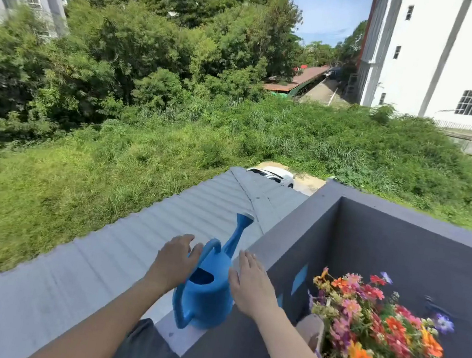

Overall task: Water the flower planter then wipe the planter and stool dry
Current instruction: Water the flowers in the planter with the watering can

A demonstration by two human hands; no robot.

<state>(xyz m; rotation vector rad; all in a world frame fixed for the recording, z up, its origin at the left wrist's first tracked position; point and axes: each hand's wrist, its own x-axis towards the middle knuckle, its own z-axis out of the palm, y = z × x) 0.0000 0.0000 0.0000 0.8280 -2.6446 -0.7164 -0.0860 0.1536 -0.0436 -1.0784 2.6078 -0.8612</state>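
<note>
Left grip (176, 258), right grip (250, 284) flank watering can (206, 296); flowers (374, 328) just right.

Blue plastic watering can (206, 293) stands upright on grey ledge (293, 226), directly between left hand (176, 258) and right hand (253, 287). Oval fill hole faces up. Arched handle sits by left fingertips, and long spout with rose head rises up and away just left of right fingertips. Can't tell if either hand touches it. Pale beige box planter (311, 326), packed with orange, pink, red and purple flowers (375, 326), sits lower, right of right hand and forearm, apart from the can. It looks tilted, with its near end cut by the frame edge.
</note>
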